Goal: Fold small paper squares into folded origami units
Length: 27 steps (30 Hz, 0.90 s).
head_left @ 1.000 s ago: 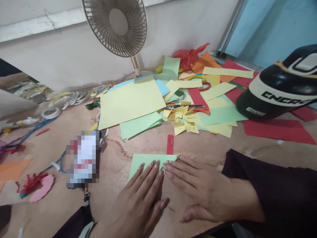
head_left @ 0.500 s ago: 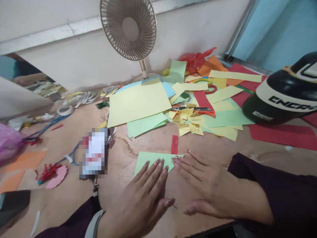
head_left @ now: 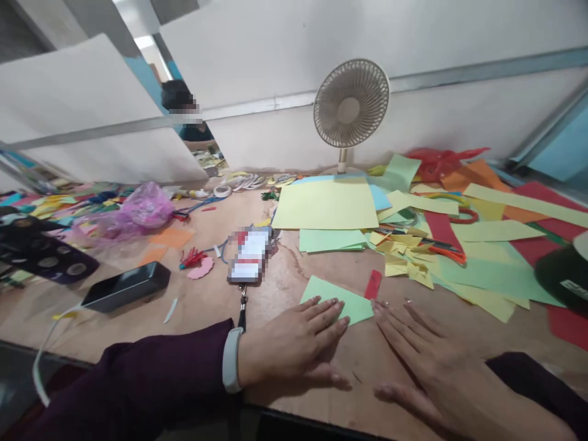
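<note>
A pale green piece of paper lies flat on the wooden table, its right end coming to a point. My left hand rests on its near side, fingers stretched out and flat, thumb apart. At the paper's right tip lies my right hand, also flat with fingers extended, the fingertips at or just touching the tip. A short red paper strip sits just beyond that tip. Behind it are several small folded yellow paper pieces. Part of the green sheet is hidden under my left fingers.
A yellow sheet lies over green ones near a desk fan. Orange-handled scissors and loose paper strips spread to the right, beside a dark jug. Left are a phone, a black box and a pink plastic bag. A person is visible through a gap.
The view has swung left and back, so the fan and papers appear further right and more of the left table shows. Both hands stay flat by the green paper.
</note>
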Each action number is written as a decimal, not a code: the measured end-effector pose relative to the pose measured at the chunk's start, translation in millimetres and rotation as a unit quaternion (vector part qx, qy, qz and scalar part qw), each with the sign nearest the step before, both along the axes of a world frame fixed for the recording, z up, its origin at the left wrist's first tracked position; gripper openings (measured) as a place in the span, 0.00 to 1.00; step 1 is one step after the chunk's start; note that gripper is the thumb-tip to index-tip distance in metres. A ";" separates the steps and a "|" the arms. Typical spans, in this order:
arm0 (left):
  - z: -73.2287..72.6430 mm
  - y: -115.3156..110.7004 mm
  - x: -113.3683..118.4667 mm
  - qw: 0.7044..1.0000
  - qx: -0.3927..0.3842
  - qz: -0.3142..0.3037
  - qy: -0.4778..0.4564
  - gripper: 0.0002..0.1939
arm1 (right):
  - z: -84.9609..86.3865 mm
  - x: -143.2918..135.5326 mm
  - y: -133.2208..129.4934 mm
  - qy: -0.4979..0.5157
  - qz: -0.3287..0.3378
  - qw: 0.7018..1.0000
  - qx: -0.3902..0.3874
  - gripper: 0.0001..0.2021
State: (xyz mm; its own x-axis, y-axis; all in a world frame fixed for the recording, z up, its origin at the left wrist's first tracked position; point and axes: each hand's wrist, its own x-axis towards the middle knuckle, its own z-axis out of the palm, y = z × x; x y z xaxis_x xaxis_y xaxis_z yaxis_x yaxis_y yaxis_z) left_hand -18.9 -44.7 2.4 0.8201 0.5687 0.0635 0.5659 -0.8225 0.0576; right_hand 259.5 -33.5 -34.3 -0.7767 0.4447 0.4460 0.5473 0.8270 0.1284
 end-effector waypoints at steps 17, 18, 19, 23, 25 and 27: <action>3.2 20.7 -34.5 0.991 0.092 0.094 0.039 0.33 | 21.9 -24.9 -27.1 -0.044 0.029 0.998 -0.044 0.27; 3.3 21.1 -34.7 0.987 0.099 0.123 0.034 0.34 | 25.4 -28.2 -29.9 -0.049 0.041 0.995 -0.071 0.30; 3.4 19.6 -33.6 0.983 0.098 0.152 0.026 0.34 | 28.7 -31.3 -31.3 -0.050 0.051 0.992 -0.100 0.32; 3.8 1.1 -22.1 0.983 0.030 0.179 0.023 0.36 | 35.4 -34.9 -19.2 -0.057 0.041 0.980 -0.185 0.32; 3.1 -7.5 -16.8 0.985 -0.001 0.171 0.026 0.38 | 34.0 -28.7 -5.6 -0.077 -0.017 0.974 -0.212 0.34; 1.5 -10.0 -14.7 0.987 -0.016 0.157 0.025 0.38 | 31.0 -18.3 8.2 -0.118 -0.071 0.962 -0.235 0.34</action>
State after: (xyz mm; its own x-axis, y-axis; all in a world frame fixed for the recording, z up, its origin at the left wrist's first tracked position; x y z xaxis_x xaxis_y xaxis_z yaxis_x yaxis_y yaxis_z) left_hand -33.7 -54.7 3.9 0.6040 0.7969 0.0064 0.7959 -0.6036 0.0465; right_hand 241.2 -25.3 -3.3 -0.7476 0.6641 -0.0113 0.6612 0.7425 -0.1078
